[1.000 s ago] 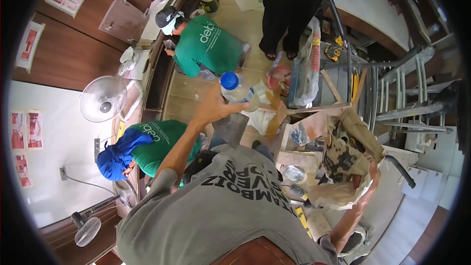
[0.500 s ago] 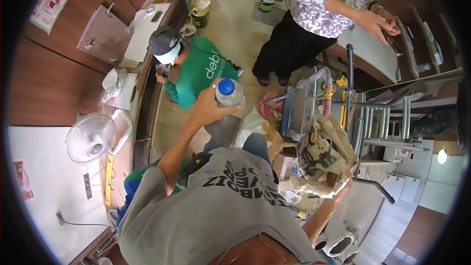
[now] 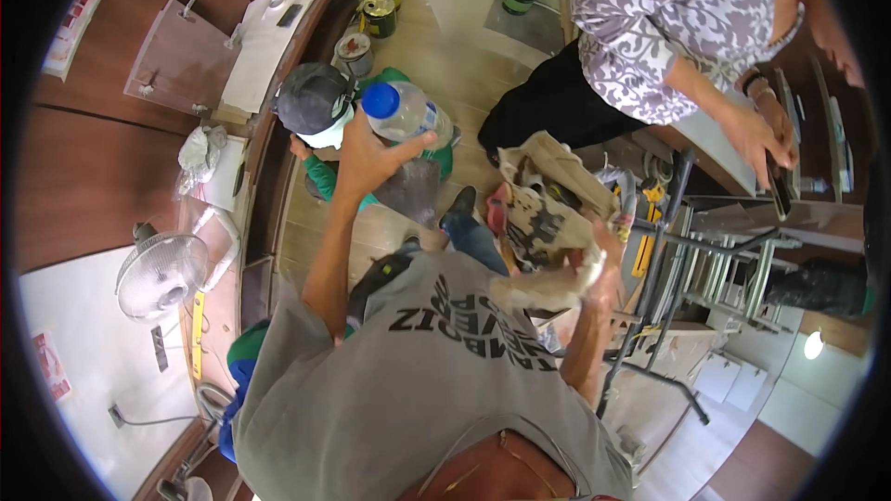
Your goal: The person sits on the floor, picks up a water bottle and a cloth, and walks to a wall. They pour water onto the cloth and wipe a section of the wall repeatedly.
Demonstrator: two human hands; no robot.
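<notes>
My left hand (image 3: 364,160) is closed around a clear plastic bottle (image 3: 415,117) with a blue cap, held tilted in front of me. Past the bottle crouches a person in a green shirt and dark cap (image 3: 317,97), partly hidden by my hand and the bottle. On the other side, my right hand (image 3: 608,267) grips the edge of a beige cloth bag (image 3: 548,223) with a dark camouflage-like pattern. The bag hangs open at the top, and its contents are too unclear to name.
At the right stand a person in a patterned top (image 3: 673,23), a dark metal frame (image 3: 650,264) and a ladder (image 3: 719,274). A white fan (image 3: 162,274) is at the left, by a wooden counter (image 3: 278,121). Paint cans (image 3: 379,17) stand on the floor ahead.
The bottle has moved left and tipped over more. My right hand has brought the cloth bag forward and left, toward my middle. The standing person appears farther right.
</notes>
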